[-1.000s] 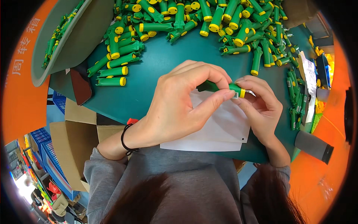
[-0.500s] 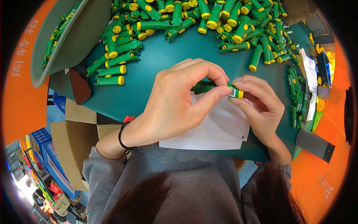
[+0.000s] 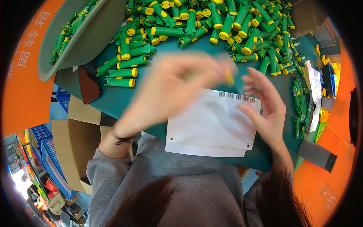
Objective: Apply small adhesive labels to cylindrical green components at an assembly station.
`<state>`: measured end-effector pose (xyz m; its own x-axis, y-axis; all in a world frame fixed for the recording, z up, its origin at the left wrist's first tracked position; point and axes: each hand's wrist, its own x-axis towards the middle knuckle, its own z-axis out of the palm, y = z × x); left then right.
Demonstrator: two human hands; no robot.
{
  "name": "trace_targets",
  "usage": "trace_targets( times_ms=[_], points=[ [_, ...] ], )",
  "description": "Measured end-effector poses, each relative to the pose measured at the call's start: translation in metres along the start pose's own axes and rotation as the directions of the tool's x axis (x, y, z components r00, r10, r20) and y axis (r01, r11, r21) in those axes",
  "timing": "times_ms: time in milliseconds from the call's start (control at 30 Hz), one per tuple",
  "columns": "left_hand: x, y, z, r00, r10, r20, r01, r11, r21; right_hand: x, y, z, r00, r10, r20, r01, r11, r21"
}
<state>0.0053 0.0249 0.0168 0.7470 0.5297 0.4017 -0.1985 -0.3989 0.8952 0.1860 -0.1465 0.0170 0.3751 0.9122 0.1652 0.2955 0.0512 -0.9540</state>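
My left hand (image 3: 177, 77), smeared by motion, is raised over the sheets and pinches a green tube; only its yellow end (image 3: 229, 77) shows at the fingertips. My right hand (image 3: 266, 102) holds nothing, its fingers apart and slightly curled beside the right edge of the paper. Under both hands lie white sheets (image 3: 204, 128) with a row of small barcode labels along the far edge. Many green tubes (image 3: 166, 31) with yellow ends are heaped across the far side of the green table.
A grey-green tub (image 3: 81, 43) with more tubes leans at the far left. Next to it is a dark red flat object (image 3: 87, 85). Labelled tubes (image 3: 298, 109) lie at the right, near a dark grey cylinder (image 3: 315, 154). An open cardboard box (image 3: 72, 147) stands below the table's left edge.
My hands have parted. The left has kept the tube and blurs with motion; the right has let go and opened. The paper's barcode labels have come into sight.
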Motion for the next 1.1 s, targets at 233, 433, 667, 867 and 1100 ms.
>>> trace_targets(
  times_ms=[233, 433, 667, 867, 1100],
  points=[
    [0.035, 0.023, -0.127, 0.757, 0.536, -0.373, 0.138, 0.427, 0.894, 0.003, 0.024, -0.007, 0.987, 0.047, 0.152, 0.041, 0.848, -0.528],
    [-0.027, -0.024, 0.026, 0.968, 0.143, 0.208, -0.246, 0.722, 0.647, 0.001, 0.032, -0.002, 0.991, 0.061, 0.119, -0.003, 0.900, -0.436],
    [-0.031, -0.042, 0.031, 0.914, 0.307, 0.266, -0.404, 0.621, 0.671, -0.004, 0.040, -0.001, 0.996, 0.016, 0.086, 0.025, 0.887, -0.462],
    [-0.028, -0.040, 0.035, 0.928, 0.334, 0.162, -0.357, 0.684, 0.636, 0.015, 0.029, -0.026, 0.965, -0.255, -0.061, 0.133, 0.679, -0.722],
    [-0.023, -0.037, 0.029, 0.975, 0.217, 0.048, -0.218, 0.891, 0.398, 0.020, 0.041, -0.047, 0.945, 0.017, -0.326, -0.260, 0.646, -0.718]
  ],
)
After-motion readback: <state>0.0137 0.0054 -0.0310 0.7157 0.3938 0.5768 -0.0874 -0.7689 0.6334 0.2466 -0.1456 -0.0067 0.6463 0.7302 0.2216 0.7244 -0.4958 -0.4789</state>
